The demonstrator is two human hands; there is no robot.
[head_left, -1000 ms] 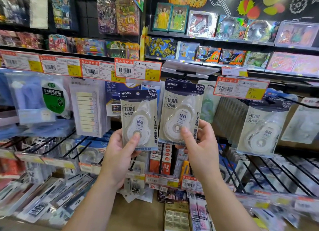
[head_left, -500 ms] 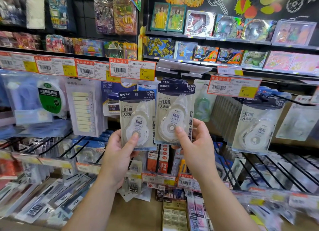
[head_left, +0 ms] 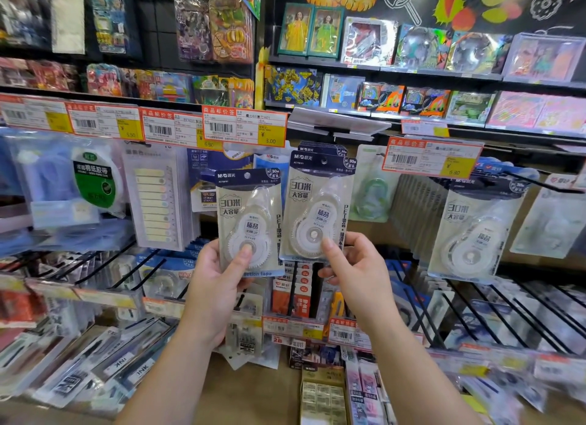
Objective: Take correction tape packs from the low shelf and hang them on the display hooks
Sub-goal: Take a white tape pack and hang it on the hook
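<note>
Standing before crowded stationery racks, a person's left hand grips one correction tape pack while the right hand pinches another pack, both upright under yellow price tags, toy shelves above.

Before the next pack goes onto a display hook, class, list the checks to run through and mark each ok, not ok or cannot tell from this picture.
1. Left hand grips its correction tape pack firmly, thumb on the front: ok.
2. Right hand grips the other pack, thumb on the front: ok.
3. Both packs upright, printed front facing the person: ok.
4. Hang hole at the top of the right pack visible and unblocked: ok.
5. Right pack threaded onto a hook: cannot tell; more packs sit right behind it.
6. Matching packs already hang to the right, marking the product's place: ok.
</note>
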